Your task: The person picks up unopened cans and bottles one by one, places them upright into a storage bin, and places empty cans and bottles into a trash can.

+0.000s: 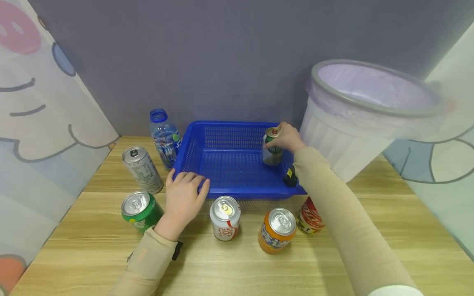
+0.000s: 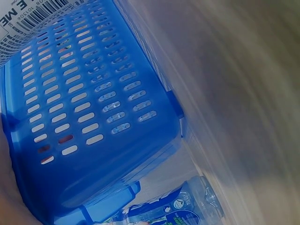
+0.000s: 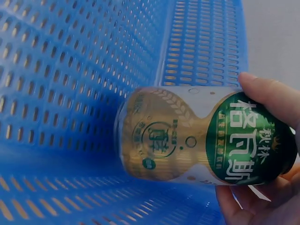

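In the head view a blue plastic basket [image 1: 237, 191] stands on the wooden table. My right hand [image 1: 289, 139] grips a green, gold and white drink can [image 3: 164, 136] near its top, at the basket's right end inside the walls. The right wrist view shows thumb and fingers round the can's upper part, its base near the basket floor. My left hand [image 1: 184, 197] rests on the basket's front left corner, fingers over the rim. Close to that hand are a green can [image 1: 142, 211], a silver can [image 1: 144, 170] and a white can [image 1: 225, 220].
A blue-labelled plastic bottle [image 1: 165, 139] stands left of the basket. An orange can [image 1: 275, 232] and a red can [image 1: 312, 216] are in front of it, the red one partly behind the right sleeve. A white bin [image 1: 333, 135] with a purple liner stands at the right.
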`<state>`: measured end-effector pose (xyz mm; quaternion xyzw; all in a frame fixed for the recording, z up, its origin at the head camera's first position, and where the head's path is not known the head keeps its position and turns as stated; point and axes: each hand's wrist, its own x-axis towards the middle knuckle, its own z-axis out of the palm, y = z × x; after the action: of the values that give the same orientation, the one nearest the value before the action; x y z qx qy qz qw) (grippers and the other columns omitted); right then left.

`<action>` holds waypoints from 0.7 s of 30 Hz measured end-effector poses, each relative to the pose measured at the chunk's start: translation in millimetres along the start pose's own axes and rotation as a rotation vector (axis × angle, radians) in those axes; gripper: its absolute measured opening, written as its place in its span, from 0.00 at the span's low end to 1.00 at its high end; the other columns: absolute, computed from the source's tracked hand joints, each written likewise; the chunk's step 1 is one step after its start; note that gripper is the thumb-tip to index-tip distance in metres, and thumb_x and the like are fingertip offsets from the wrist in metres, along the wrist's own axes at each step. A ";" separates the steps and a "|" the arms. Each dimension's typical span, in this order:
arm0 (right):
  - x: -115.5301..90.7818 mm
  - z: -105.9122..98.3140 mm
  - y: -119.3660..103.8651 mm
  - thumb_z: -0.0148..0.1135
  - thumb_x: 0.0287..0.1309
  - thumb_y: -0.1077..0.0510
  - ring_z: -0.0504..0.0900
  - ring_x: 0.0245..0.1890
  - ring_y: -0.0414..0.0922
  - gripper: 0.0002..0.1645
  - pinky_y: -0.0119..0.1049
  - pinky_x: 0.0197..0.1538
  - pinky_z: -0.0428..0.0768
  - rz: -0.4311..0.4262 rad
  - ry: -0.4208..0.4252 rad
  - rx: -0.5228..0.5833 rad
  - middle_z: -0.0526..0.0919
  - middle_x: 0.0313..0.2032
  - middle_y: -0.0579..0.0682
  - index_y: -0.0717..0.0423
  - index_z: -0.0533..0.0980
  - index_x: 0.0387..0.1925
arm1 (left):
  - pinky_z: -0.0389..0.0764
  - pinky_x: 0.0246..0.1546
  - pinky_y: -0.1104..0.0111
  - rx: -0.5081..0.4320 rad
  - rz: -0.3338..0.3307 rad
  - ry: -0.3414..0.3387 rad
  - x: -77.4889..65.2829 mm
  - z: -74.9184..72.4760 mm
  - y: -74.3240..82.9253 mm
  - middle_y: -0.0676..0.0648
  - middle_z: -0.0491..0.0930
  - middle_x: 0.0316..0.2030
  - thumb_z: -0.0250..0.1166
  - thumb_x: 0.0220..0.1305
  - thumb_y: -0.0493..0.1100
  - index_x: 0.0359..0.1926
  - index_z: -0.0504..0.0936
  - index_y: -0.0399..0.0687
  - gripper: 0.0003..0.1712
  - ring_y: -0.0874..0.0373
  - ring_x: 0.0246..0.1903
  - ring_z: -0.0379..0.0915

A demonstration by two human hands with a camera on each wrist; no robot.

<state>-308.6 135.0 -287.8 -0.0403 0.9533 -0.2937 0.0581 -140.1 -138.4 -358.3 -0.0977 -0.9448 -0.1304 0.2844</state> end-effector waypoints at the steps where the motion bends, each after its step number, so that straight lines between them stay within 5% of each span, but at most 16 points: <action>1: -0.1 0.7 0.9 0.76 0.40 0.51 0.74 0.48 0.57 0.46 0.49 0.53 0.74 -0.002 0.000 -0.005 0.74 0.49 0.64 0.67 0.62 0.55 | 0.55 0.63 0.42 0.000 0.001 0.000 0.1 0.1 -0.1 0.44 0.85 0.37 0.54 0.66 0.51 0.36 0.86 0.44 0.19 0.44 0.44 0.77; 13: 6.3 11.0 8.3 0.78 0.37 0.55 0.75 0.47 0.58 0.45 0.49 0.54 0.75 -0.038 0.041 -0.015 0.75 0.47 0.64 0.67 0.61 0.52 | 0.56 0.62 0.42 0.001 0.011 0.023 -0.5 1.3 -0.7 0.44 0.85 0.36 0.54 0.65 0.51 0.35 0.86 0.44 0.19 0.45 0.43 0.77; 21: 3.9 6.9 4.5 0.76 0.41 0.54 0.73 0.54 0.62 0.52 0.52 0.59 0.72 -0.057 -0.025 -0.094 0.72 0.54 0.68 0.68 0.55 0.61 | 0.57 0.62 0.42 0.013 0.008 0.016 0.0 -0.1 0.2 0.44 0.85 0.36 0.54 0.65 0.51 0.35 0.86 0.44 0.19 0.45 0.43 0.77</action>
<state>-311.7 134.4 -296.3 -0.0736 0.9637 -0.2494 0.0597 -140.0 -138.3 -358.2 -0.0988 -0.9429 -0.1237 0.2932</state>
